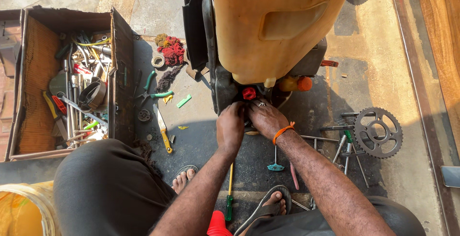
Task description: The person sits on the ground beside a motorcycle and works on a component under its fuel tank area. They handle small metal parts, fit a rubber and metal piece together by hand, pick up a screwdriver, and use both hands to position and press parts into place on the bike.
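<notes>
Overhead view of a person squatting on a stained concrete floor (201, 135). The largest item is a yellow-orange plastic canister (273, 20) with a recessed rectangular panel on its side and no label that can be made out; it sits above a dark machine body (215, 73). To the left stands an open wooden toolbox (33, 92) packed with spanners, pliers and tape rolls. Right of centre lies a toothed chain sprocket (377, 132) among several T-handled wrenches (345, 147). Both hands meet at a small fitting just below a red knob (248, 93), under the canister: the left hand (231, 128) has its fingers curled in towards the fitting, and the right hand (266, 118), wearing a ring and an orange wrist thread (282, 130), presses in beside it; whether either set of fingers is clamped on a part cannot be told, since the fitting is hidden by the hands. Judged risks: a small part released here could drop out of sight in the shadow under the machine; the loose tools near the sandalled feet, such as the yellow-shafted screwdriver (230, 188), could be stepped on; and the canister, if not firmly seated, could tip onto the hands. Smaller items include green-handled pliers (155, 90), a yellow-handled knife (163, 130) and a red-and-green tuft of waste fibre (170, 49).
</notes>
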A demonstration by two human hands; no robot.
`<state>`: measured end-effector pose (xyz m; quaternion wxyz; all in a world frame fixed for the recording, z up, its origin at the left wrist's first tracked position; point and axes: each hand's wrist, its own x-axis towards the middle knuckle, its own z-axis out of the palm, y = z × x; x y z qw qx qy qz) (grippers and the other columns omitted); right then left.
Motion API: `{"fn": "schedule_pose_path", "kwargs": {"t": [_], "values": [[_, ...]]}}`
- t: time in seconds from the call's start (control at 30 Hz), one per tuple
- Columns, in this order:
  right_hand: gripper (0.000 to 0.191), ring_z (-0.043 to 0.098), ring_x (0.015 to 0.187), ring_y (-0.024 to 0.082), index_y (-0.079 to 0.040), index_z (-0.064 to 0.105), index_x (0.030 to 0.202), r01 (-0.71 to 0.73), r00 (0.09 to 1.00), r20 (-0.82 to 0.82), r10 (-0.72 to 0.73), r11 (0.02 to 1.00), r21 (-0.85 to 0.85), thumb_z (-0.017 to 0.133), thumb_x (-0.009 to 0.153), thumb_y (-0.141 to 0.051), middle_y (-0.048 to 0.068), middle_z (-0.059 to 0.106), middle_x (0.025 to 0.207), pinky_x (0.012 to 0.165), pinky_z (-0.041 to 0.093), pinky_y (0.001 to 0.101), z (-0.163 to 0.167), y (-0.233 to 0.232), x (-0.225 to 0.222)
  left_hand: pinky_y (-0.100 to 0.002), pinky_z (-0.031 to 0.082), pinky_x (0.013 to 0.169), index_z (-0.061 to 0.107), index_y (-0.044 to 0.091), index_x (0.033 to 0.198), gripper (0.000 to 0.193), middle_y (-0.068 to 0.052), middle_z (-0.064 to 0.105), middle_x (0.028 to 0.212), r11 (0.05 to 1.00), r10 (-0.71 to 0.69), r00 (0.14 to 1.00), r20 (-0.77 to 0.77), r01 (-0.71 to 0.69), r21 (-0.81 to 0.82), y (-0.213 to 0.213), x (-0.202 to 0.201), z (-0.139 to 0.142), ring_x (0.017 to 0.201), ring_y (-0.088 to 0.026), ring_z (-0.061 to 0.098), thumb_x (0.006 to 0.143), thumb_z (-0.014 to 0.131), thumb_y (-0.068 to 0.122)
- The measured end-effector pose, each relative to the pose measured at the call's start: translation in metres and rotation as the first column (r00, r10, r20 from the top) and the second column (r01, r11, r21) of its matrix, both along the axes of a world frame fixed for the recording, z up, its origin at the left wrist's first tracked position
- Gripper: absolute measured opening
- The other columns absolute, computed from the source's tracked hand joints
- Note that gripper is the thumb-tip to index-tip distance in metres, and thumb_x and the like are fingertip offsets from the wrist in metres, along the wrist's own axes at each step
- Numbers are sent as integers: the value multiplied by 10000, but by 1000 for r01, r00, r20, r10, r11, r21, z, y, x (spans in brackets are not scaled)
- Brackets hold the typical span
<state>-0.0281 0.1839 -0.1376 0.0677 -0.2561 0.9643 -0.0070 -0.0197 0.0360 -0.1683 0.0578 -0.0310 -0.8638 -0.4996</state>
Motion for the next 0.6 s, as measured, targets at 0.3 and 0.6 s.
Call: {"fn": "schedule_pose_path", "kwargs": {"t": [0.3, 0.6], "values": [[410, 561, 1289, 321, 11, 567, 1317, 64, 993, -96, -73, 994, -87, 554, 916, -75, 190, 613, 1301, 1141, 402, 428, 1, 9, 11, -534, 562, 805, 700, 79, 1015, 171, -192, 734, 1002, 941, -120, 972, 201, 176, -289, 16, -24, -24, 947, -414, 702, 909, 567, 58], [487, 528, 1335, 340, -19, 487, 1413, 148, 987, -37, -154, 979, -138, 544, 930, -52, 199, 577, 1366, 1128, 433, 443, -2, 14, 15, -536, 543, 830, 713, 103, 1061, 171, -176, 735, 1024, 981, -48, 989, 141, 73, -179, 18, -13, -11, 988, -411, 689, 939, 592, 111]]}}
